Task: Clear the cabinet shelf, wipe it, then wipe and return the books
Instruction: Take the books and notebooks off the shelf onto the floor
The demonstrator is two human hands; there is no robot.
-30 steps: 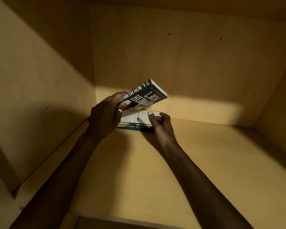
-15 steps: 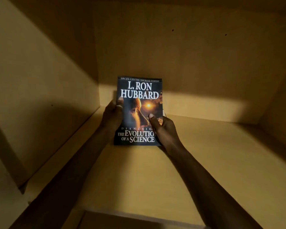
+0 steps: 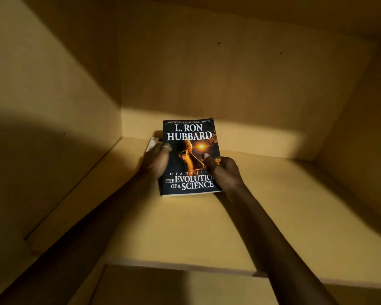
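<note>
both the left hand (image 3: 155, 160) and right hand (image 3: 223, 170) grip the dark paperback (image 3: 190, 159) at the shelf (image 3: 284, 216) back, toward eleven o'clock; best squared flat over the book beneath (image 3: 153, 144).

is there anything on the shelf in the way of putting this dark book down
Only another book, lying flat behind the left hand, partly hidden by the dark book that both hands hold; right hand. The rest of the shelf shows nothing.
</note>
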